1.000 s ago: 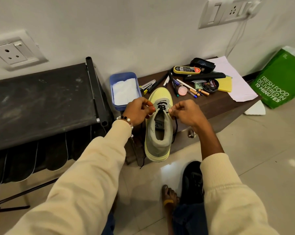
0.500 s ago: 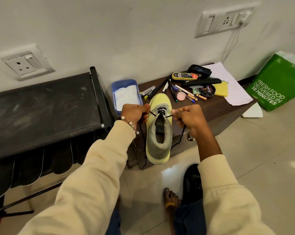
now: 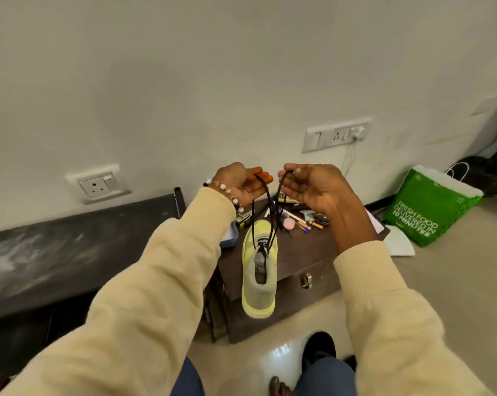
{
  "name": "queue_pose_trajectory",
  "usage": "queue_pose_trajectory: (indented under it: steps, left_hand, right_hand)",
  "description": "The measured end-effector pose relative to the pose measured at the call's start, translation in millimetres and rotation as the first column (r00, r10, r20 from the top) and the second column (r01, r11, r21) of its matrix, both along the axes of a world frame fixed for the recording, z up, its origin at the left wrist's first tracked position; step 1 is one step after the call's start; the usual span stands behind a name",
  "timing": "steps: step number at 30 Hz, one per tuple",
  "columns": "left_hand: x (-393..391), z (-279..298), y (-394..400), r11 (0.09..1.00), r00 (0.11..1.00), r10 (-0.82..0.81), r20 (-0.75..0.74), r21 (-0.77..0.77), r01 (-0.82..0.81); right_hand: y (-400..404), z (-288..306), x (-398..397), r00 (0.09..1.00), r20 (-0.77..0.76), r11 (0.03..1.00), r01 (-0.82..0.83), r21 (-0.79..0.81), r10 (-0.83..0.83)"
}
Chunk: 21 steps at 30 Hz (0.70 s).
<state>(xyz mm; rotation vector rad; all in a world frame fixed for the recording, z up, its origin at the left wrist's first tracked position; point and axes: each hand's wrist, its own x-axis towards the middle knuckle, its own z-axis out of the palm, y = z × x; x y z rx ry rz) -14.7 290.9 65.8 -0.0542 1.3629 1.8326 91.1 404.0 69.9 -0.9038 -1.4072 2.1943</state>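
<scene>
The left hand (image 3: 238, 182), centre of the frame, grasps one end of the black lace (image 3: 253, 221). The right hand (image 3: 313, 187), just beside it, pinches the other end. Both strands run down to the eyelets of the yellow shoe (image 3: 258, 284), lower centre, on the brown table (image 3: 298, 261). Keep both ends level and the tension equal. Check that the strand lengths match before tying.

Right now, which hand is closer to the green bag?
Right. The right hand, pinching the black lace, is left of the green bag; the left hand, also pinching it, is farther left.
</scene>
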Motion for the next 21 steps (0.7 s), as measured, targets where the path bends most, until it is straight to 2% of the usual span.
queue_pose_trajectory:
  steps: [6,11,14,18,21]
  left_hand:
    - [16.1,46.9,6.9,0.999,0.954,-0.053,-0.297,-0.03,0.046]
    - [23.9,74.5,6.8,1.0,0.924,-0.008,-0.381,-0.012,0.004]
    - [26.4,82.4,5.8,0.999,0.872,0.008,-0.489,-0.037,-0.03]
    - [26.2,90.8,4.0,0.997,0.803,0.029,-0.595,-0.037,-0.063]
    - [25.0,97.2,3.5,0.989,0.695,0.005,-0.719,-0.1,-0.111]
  right_hand:
    - [-10.6,50.3,7.5,0.999,-0.029,0.984,-0.01,0.176,0.015]
    - [-14.0,73.7,8.7,0.999,-0.03,0.95,0.025,0.312,-0.017]
    - [-15.1,83.3,6.4,0.997,-0.003,0.906,0.072,0.416,-0.078]
    - [-14.6,94.7,6.8,0.997,-0.02,0.841,0.073,0.536,-0.074]
    - [-15.2,103.1,6.2,0.992,-0.027,0.748,0.109,0.655,-0.121]
